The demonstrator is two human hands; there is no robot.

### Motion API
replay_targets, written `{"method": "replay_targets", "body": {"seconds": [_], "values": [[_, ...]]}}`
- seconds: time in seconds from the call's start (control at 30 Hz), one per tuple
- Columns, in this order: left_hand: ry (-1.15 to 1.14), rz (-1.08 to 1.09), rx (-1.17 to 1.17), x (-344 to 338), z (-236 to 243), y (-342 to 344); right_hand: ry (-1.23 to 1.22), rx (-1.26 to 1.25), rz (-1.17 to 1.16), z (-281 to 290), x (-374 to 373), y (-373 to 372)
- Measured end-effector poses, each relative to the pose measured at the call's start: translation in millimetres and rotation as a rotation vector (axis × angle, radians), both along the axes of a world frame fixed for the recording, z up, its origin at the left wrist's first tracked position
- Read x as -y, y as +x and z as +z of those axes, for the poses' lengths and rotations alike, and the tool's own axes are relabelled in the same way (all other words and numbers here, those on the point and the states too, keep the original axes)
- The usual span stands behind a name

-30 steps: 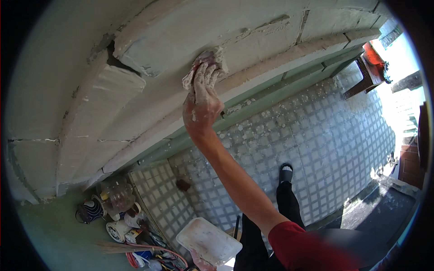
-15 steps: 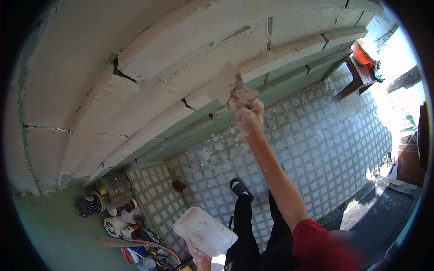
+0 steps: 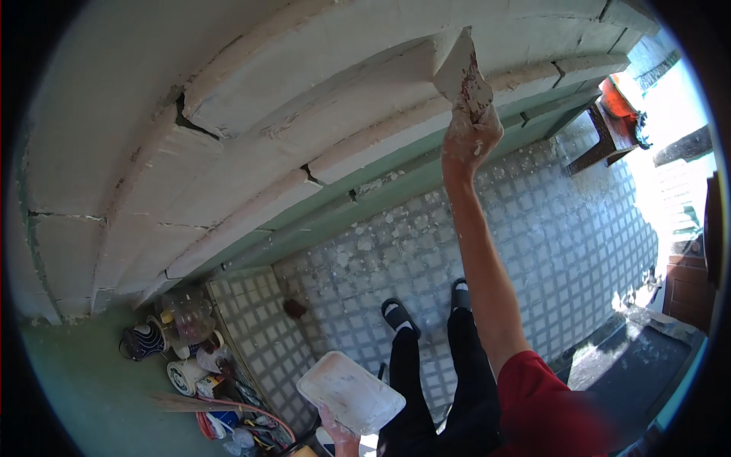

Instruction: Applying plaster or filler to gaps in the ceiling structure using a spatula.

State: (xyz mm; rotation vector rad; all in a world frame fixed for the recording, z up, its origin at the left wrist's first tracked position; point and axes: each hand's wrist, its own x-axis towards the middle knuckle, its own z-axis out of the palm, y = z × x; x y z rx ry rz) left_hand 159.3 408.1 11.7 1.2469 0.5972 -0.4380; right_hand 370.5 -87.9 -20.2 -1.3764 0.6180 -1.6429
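Note:
In my right hand (image 3: 472,139) is a putty knife (image 3: 461,75) with a wide blade, smeared with pale plaster and reddish marks. The arm is stretched far out, and the blade lies against the pale plastered wall panel (image 3: 365,87). Low at the front, my left hand (image 3: 338,433) grips a white rectangular tray (image 3: 352,392) by its near edge; white residue coats its inside. Some of the left fingers are hidden under the tray. Plaster also whitens both hands.
Jars, containers and a broom (image 3: 205,405) crowd the lower left. A brown stool (image 3: 601,141) bearing an orange basin (image 3: 620,95) stands far right. White splatter dots the tiled floor (image 3: 533,236), near my sandalled feet. Dark gaps (image 3: 190,122) split the panel's ledges.
My right hand has swept the putty knife rightward and farther up along the panel. The tray in my left hand has barely shifted. Both sandals now show.

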Motion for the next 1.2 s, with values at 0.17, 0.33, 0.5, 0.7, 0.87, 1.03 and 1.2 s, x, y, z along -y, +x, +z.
{"method": "replay_targets", "body": {"seconds": [0.17,0.33,0.5,0.7,0.87,1.03,1.2], "values": [[0.026,0.020,0.002,-8,-8,-1,-0.050,-0.129,-0.111,22,-10,13],[-0.009,0.031,-0.058,-4,0,7,-0.149,-0.206,-0.102,32,-14,24],[0.000,0.030,-0.052,-14,-11,8,-0.146,-0.365,-0.045,25,-46,44],[0.061,-0.005,-0.048,-12,-11,12,-0.402,-0.191,-0.033,22,-98,62],[0.003,-0.025,-0.056,-14,-9,13,0.095,-0.204,0.032,29,-55,16],[-0.021,-0.030,0.001,-31,-20,5,-0.130,-0.264,-0.073,16,-63,59],[0.034,0.011,-0.053,-21,-8,11,-0.424,-0.160,-0.052,10,-109,69]]}}
